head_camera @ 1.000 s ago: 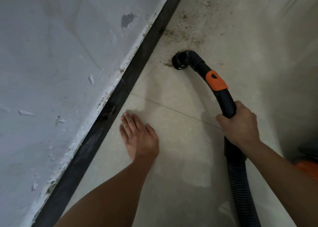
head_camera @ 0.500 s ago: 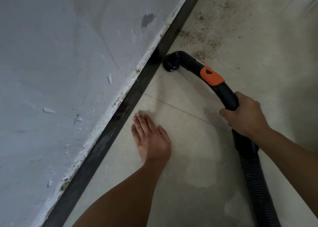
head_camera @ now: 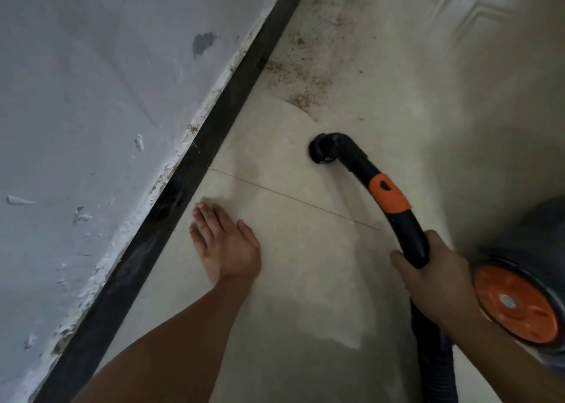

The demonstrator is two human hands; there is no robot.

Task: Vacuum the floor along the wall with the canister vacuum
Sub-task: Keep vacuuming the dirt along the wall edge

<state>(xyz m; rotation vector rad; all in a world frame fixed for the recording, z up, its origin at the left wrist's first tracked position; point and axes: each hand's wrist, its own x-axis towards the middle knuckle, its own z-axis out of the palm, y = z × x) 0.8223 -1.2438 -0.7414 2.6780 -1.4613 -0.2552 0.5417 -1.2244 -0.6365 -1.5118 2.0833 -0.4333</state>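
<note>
Here, a pale beige tiled floor (head_camera: pixel 305 295) is filling most of the view, with 1 thin grout line (head_camera: pixel 290 198) crossing it from the foot of the wall toward the right. The wall (head_camera: pixel 91 97) is taking up the left side, painted grey-white, its coating flaking along the bottom edge and 1 dark chipped patch (head_camera: pixel 201 43) showing higher up. A black baseboard (head_camera: pixel 171 207) is running diagonally between wall and floor. Brown speckled dirt (head_camera: pixel 299 75) is lying on the tile beside the baseboard, farther along the wall.

The left hand (head_camera: pixel 226 243) is resting flat on the floor just beside the baseboard, fingers straight and together, holding nothing. The right hand (head_camera: pixel 434 277) is gripping the black hose handle (head_camera: pixel 409 234), fingers curled round it, below an orange collar (head_camera: pixel 388 194). The handle's bent open end (head_camera: pixel 321 152) is pointing down at the tile, near the edge of the dirt and apart from the baseboard; whether it is touching the floor I cannot tell. A ribbed hose (head_camera: pixel 431 369) is trailing from under the right hand toward the bottom edge. The canister vacuum (head_camera: pixel 538 228) is sitting at the right edge, just beside the right wrist, its orange wheel (head_camera: pixel 516 301) facing the camera.
</note>
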